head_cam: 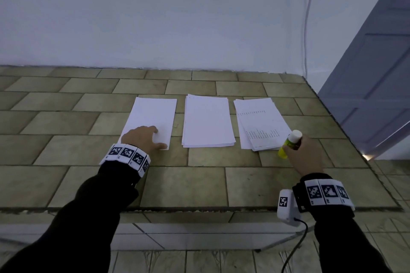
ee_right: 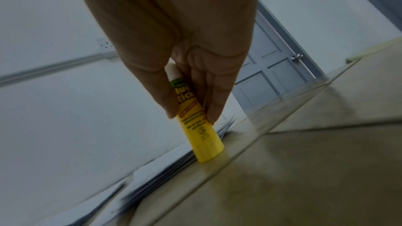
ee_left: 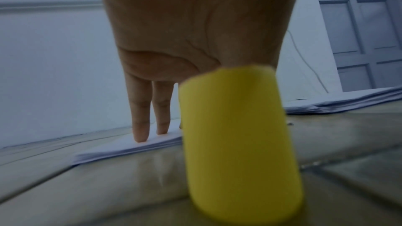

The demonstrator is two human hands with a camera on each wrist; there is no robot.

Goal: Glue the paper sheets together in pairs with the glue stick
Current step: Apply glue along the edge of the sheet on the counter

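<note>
The right hand [head_cam: 304,155] pinches a yellow plastic glue stick [head_cam: 289,143] between thumb and fingers around its label. Its white cap is on and points up, and its base touches the tabletop [head_cam: 188,184] just beside the near right corner of the printed paper stack [head_cam: 259,122]. That mid-body grip looks meant for lifting the stick rather than for spreading glue.

The left hand [head_cam: 142,137] lies with straight fingers resting on the near end of the blank white sheets at the left [head_cam: 153,113], thumb spread toward their near edge. This probably pins them so they do not slide. In the left wrist view a blurred yellow cylinder [ee_left: 239,143] stands close to the lens; I cannot tell what it is.

A thicker pile of blank white paper [head_cam: 207,122] lies between the other two, apart from both. The separate piles suggest the pairing is at an early stage.

The tabletop is faced with beige rectangular tiles laid like brickwork. It meets a plain pale wall [head_cam: 177,17], down which a thin cable [head_cam: 307,29] runs. A grey panelled door [head_cam: 377,73] stands to the right.
</note>
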